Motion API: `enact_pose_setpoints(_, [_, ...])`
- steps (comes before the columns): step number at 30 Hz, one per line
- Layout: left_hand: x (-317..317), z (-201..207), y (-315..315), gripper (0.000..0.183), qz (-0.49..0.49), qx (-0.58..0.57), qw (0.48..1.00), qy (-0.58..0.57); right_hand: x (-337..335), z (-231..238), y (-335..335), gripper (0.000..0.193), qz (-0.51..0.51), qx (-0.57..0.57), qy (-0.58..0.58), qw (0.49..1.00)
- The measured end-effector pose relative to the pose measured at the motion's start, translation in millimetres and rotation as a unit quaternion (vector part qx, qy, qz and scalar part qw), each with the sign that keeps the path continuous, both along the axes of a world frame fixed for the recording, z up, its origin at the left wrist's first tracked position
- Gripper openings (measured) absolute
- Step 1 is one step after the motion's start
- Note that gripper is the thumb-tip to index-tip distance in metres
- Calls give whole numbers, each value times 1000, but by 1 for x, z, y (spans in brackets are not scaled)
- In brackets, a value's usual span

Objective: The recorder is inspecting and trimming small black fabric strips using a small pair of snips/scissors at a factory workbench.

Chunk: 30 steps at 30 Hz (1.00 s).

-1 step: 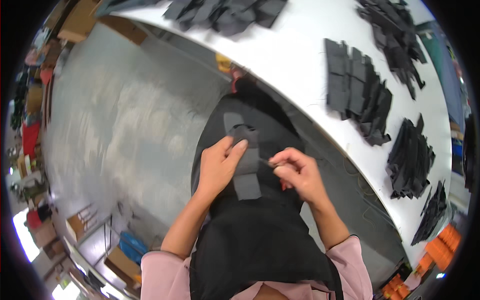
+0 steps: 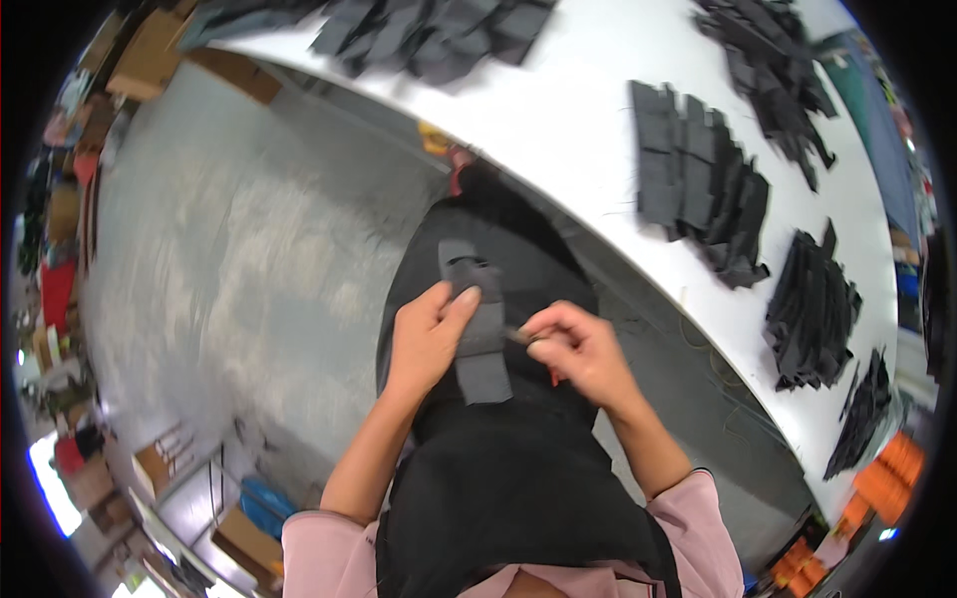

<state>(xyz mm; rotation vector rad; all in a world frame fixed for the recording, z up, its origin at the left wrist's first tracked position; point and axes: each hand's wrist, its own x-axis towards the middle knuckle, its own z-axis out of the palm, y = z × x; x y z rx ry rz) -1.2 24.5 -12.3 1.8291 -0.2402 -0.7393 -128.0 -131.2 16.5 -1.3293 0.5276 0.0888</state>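
In front of my lap, my left hand [image 2: 431, 334] pinches a dark grey fabric strip [image 2: 482, 329] between thumb and fingers. The strip hangs lengthwise over my black apron [image 2: 498, 478], its upper part folded and its lower end loose. To the right of the strip, my right hand [image 2: 578, 354] is closed on a small tool [image 2: 518, 337] with a dark tip directed at the strip's right edge. A bit of red shows below this hand. Fingers cover most of the tool, so its exact kind is unclear.
A white table [image 2: 588, 149] runs diagonally along my right. On it lie piles of dark fabric strips [image 2: 688, 159], with another black pile [image 2: 812, 309] farther right. Orange bundles [image 2: 885, 473] sit at the far right. Cardboard boxes [image 2: 150, 55] stand at the upper left.
The whole view has shifted slightly, with the table and its piles a little farther left. Both hands still hold the strip and the tool, only slightly lower and to the left in view.
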Motion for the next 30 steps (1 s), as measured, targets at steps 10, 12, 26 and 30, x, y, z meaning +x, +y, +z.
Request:
enact_pose_setpoints(10, [58,54,-61,19,-102,-122,985,-72,-4,-1,-52,25,-110,-120,39,986])
enact_pose_setpoints(12, [90,90,-91,23,-173,-68,956,-225,-9,0,-71,26,-158,-283,-3,946])
enact_pose_setpoints(26, [127,14,-119,45,-144,58,845,-513,40,-41,-140,59,-177,-592,121,777])
enact_pose_setpoints(30, [78,11,-119,29,-160,-85,974,-136,43,-40,-141,43,-163,-609,112,768])
